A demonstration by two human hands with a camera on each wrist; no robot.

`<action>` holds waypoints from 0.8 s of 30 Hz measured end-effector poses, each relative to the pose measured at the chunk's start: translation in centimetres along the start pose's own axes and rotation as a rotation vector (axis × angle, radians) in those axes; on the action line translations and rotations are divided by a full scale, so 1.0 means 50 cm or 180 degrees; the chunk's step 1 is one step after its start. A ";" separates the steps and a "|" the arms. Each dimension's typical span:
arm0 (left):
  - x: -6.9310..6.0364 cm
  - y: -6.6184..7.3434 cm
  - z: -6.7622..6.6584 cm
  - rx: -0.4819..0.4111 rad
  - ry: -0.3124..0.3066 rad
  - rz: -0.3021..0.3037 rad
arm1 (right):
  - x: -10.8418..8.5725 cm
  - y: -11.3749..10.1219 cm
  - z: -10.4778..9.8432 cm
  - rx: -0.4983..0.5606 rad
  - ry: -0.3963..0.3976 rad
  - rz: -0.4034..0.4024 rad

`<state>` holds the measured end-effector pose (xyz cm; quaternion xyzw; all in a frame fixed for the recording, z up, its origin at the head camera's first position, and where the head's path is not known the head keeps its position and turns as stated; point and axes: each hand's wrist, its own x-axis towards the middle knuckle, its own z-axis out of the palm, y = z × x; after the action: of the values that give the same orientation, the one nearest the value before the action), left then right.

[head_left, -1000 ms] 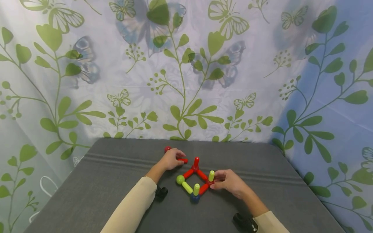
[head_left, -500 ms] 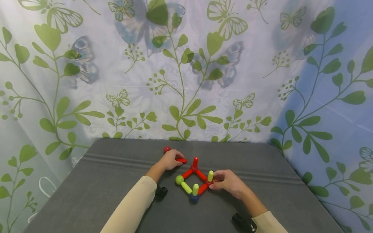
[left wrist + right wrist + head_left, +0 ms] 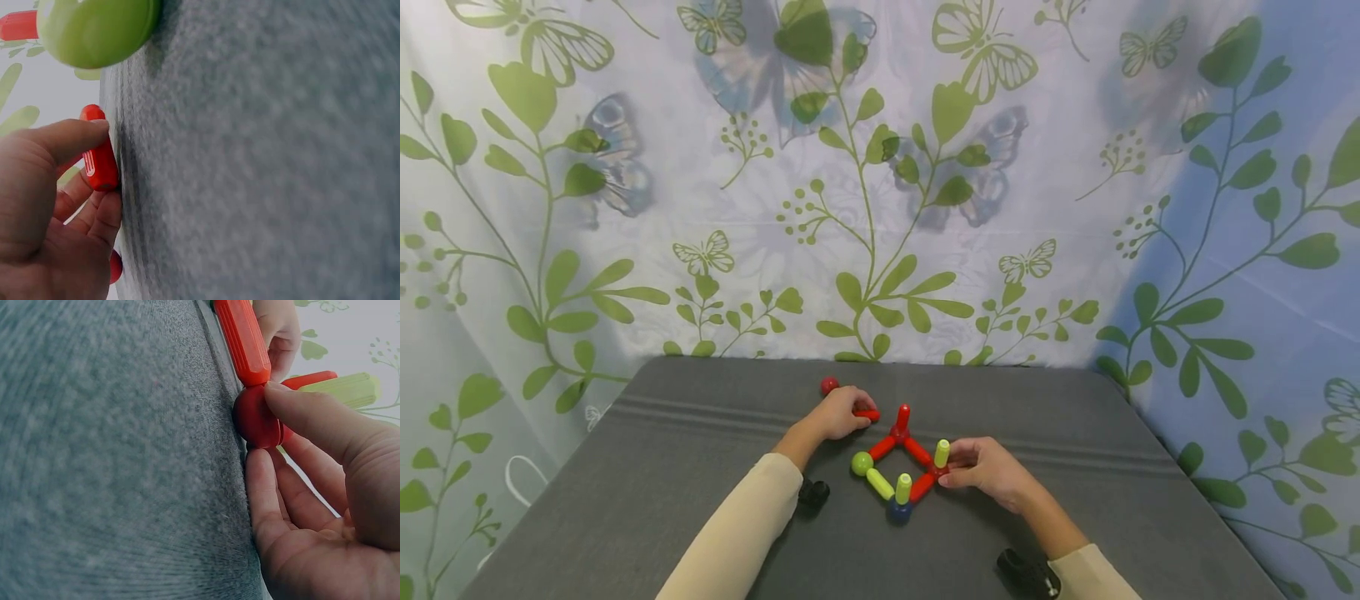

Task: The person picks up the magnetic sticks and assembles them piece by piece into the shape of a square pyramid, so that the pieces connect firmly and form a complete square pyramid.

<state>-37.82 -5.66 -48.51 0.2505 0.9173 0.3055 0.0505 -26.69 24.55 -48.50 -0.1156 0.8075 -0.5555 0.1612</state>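
My left hand pinches a red magnetic rod between thumb and fingers, low over the table. A loose red ball lies just behind that hand. With thumb and fingertips, my right hand grips the red ball at the right corner of a four-sided frame of magnetic rods and balls. Three of the frame's sides are red rods; one is a yellow-green rod. A green ball forms the left corner, a dark blue ball the near one. An upright red rod tops the far corner.
Upright yellow-green rods stand on the near and right corners. Grey cloth covers the table. A leaf-and-butterfly curtain hangs behind it. Black devices sit below both wrists.
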 end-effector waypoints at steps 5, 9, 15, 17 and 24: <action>-0.008 -0.003 -0.004 -0.0119 0.0093 0.0010 | 0.001 0.003 -0.001 0.0006 -0.0001 0.0013; -0.020 -0.002 -0.006 -0.0239 0.0132 0.0071 | 0.003 0.006 -0.002 0.0020 -0.0008 0.0022; -0.046 0.004 -0.009 -0.0375 0.0177 0.0131 | 0.003 0.007 -0.003 0.0015 -0.0017 -0.0012; -0.055 0.008 -0.012 -0.0440 0.0179 0.0148 | 0.003 0.008 -0.003 0.0013 -0.0032 -0.0031; -0.085 0.025 -0.022 -0.0713 0.0235 0.0296 | 0.003 0.010 -0.004 0.0031 -0.0026 -0.0017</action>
<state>-33.87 -7.46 -47.17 0.2741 0.8660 0.4171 0.0301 -26.90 24.87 -48.93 -0.1192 0.8038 -0.5594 0.1636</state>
